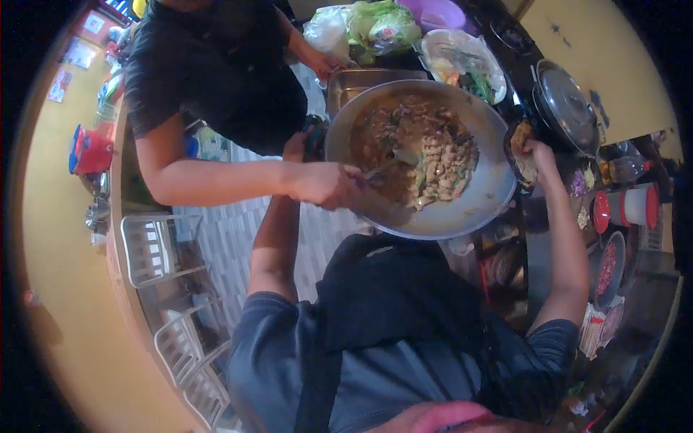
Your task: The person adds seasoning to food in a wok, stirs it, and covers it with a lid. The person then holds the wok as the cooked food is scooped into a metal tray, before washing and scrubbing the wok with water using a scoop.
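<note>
A large metal wok [498, 191] is held up in front of me, tilted toward a rectangular metal tray [354, 81]. Chunky brown meat stew [440, 162] with gravy and green bits fills its far part. My right hand [540, 160] grips the wok's right side through a brown and black pot holder [521, 148]. On the other side my left hand [294, 146] is closed at the wok's left handle, around a dark cloth [314, 133]; a co-worker's forearm partly hides it. The co-worker's hand [328, 184] holds a metal spatula [393, 162] in the stew.
The co-worker's other hand [325, 63] is at the tray. Bagged lettuce [382, 32], a purple basin [437, 13] and a plate of vegetables [465, 61] stand behind. At right are a lidded pot [567, 101] and red-and-white containers [635, 208]. White chairs [180, 346] stand at left.
</note>
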`<move>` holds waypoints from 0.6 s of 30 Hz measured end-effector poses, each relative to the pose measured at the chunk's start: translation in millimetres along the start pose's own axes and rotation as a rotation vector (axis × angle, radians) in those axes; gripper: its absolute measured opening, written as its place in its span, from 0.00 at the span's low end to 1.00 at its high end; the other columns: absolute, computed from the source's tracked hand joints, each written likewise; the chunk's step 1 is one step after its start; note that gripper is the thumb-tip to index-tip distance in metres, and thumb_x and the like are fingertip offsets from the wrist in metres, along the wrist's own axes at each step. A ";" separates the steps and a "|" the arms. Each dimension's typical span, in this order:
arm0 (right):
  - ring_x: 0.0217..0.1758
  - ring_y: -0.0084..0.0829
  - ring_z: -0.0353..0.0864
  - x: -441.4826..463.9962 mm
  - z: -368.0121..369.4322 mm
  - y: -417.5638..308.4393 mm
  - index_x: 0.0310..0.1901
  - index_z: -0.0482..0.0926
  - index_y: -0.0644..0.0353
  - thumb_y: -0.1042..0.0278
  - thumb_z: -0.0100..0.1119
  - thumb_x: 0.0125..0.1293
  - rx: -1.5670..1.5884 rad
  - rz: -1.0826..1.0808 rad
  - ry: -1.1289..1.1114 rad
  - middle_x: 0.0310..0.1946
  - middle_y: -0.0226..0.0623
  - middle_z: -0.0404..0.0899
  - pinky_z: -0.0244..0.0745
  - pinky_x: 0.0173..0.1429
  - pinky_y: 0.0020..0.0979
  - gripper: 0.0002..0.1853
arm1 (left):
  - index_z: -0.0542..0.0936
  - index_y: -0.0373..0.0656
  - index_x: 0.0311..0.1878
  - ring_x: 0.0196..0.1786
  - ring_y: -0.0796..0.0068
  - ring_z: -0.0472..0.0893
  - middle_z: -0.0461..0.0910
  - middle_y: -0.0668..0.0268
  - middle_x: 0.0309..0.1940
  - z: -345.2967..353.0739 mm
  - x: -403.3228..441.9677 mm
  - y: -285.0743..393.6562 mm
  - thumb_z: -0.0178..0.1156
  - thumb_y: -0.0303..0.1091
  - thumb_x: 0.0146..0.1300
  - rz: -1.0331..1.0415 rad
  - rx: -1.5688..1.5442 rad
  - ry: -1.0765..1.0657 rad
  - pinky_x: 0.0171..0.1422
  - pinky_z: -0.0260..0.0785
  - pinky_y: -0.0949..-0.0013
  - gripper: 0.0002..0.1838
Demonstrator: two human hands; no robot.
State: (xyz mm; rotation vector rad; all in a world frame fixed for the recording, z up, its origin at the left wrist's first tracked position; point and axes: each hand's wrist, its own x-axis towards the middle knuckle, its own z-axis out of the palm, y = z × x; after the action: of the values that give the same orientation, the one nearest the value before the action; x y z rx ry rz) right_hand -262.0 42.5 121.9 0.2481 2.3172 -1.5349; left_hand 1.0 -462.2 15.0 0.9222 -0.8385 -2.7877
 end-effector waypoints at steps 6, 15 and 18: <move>0.26 0.27 0.72 -1.6 2.4 -7.4 0.19 0.74 0.59 0.70 0.55 0.41 0.016 0.083 0.006 0.23 0.31 0.74 0.66 0.32 0.28 0.03 | 0.66 0.17 0.51 0.26 0.78 0.73 0.76 0.55 0.32 73.6 -29.1 61.8 0.43 0.44 0.63 -0.447 1.092 -1.103 0.22 0.65 0.74 0.30; 0.25 0.28 0.72 -0.9 3.0 -14.1 0.20 0.74 0.63 0.69 0.55 0.40 -0.119 0.009 0.038 0.22 0.33 0.74 0.66 0.32 0.30 0.07 | 0.75 0.34 0.48 0.32 0.82 0.77 0.78 0.64 0.36 -26.7 34.7 5.4 0.52 0.43 0.63 0.198 0.444 -0.462 0.26 0.69 0.74 0.21; 0.26 0.29 0.72 0.1 4.5 -13.5 0.21 0.75 0.63 0.69 0.56 0.39 -0.002 0.097 0.002 0.23 0.34 0.74 0.67 0.34 0.30 0.07 | 0.74 0.37 0.48 0.34 0.76 0.78 0.79 0.63 0.39 -17.8 24.9 3.3 0.55 0.54 0.59 0.093 0.249 -0.421 0.32 0.72 0.71 0.28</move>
State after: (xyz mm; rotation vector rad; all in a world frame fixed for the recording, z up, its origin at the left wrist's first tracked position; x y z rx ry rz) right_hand -265.8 33.0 131.8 0.3560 2.2726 -1.4856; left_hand -9.3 -479.5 -8.3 0.3006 -1.2683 -2.8805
